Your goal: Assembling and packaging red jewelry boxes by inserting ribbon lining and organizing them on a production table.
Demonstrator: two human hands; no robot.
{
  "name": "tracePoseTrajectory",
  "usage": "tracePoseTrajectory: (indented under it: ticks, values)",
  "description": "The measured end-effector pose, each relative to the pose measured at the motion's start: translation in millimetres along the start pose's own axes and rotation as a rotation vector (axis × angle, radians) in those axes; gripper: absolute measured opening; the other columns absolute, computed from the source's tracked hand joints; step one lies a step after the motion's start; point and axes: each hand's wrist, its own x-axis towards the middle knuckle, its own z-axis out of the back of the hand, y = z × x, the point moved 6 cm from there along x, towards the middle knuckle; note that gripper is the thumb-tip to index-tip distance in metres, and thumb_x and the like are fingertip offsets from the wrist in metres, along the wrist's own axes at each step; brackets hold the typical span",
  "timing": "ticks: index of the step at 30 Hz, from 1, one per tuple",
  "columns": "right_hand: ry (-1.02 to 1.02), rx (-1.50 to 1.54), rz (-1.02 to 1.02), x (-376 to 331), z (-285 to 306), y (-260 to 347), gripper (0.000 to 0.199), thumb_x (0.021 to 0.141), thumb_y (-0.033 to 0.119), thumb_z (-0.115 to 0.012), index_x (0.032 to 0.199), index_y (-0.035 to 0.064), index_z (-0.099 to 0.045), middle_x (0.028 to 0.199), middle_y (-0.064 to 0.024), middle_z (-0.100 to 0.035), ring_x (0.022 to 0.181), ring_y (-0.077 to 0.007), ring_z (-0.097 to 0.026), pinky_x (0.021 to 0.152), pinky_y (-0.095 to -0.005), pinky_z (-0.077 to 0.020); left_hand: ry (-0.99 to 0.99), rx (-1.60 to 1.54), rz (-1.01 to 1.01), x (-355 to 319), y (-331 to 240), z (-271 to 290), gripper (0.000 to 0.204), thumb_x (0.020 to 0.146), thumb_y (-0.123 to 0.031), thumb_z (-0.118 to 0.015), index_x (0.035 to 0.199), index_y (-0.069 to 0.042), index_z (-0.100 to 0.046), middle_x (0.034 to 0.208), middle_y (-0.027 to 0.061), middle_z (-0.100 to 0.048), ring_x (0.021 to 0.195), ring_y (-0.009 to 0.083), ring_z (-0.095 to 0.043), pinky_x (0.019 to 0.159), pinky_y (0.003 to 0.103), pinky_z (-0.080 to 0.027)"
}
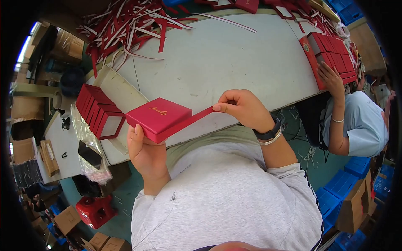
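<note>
A red jewelry box (158, 113) with gold lettering on its lid is in my left hand (146, 152), the thumb pressed on its front side. From the box's near edge a red ribbon (192, 120) runs taut up to the right. My right hand (245, 109) pinches the ribbon's far end between thumb and forefinger. How the ribbon joins the box is hidden from me. Left of the box, a row of similar red boxes (98, 109) stands on edge in a shallow cream tray (121, 85).
Red and white ribbon strips (125, 29) lie heaped at the table's far left. A phone (89, 154) rests on plastic bags at left. On the right, a co-worker's hand (331, 78) touches stacked red boxes (333, 52). A red stool (95, 210) stands on the floor.
</note>
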Motion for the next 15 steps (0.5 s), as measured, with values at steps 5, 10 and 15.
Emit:
tracePoseTrajectory:
  ticks: [5,10,15]
  values:
    - [0.015,0.036,0.008,6.3,-5.6,0.1,0.021,0.085,0.019,-0.069,0.077,0.0011,-0.062,0.06,0.0056,-0.045,0.057,-0.0046,-0.036,0.05,-0.0216,-0.0314,-0.047,-0.193,0.086,-1.4,6.1,13.4,0.022,0.096,-0.015,-0.047,0.112,-0.001,-0.053,0.112,0.0114,-0.062,0.105,0.0222,-0.059,0.095,0.041,-0.046]
    - [0.044,0.047,-0.005,6.4,-5.5,2.9,0.023,0.086,0.02,-0.069,0.076,0.0014,-0.06,0.061,0.0059,-0.045,0.057,-0.0036,-0.036,0.05,-0.0212,-0.0306,0.008,-0.299,0.11,-0.4,7.5,12.4,0.025,0.098,-0.016,-0.043,0.113,-0.001,-0.056,0.117,0.0124,-0.062,0.11,0.0238,-0.058,0.098,0.043,-0.045]
    - [0.083,0.109,-0.053,-4.1,2.0,7.4,0.021,0.086,0.018,-0.068,0.078,0.0004,-0.061,0.063,0.0062,-0.047,0.058,-0.0033,-0.037,0.051,-0.0206,-0.0311,0.005,-0.263,0.045,2.4,3.5,17.2,0.027,0.098,-0.016,-0.042,0.116,-0.002,-0.055,0.118,0.0127,-0.061,0.111,0.0244,-0.058,0.098,0.043,-0.045]
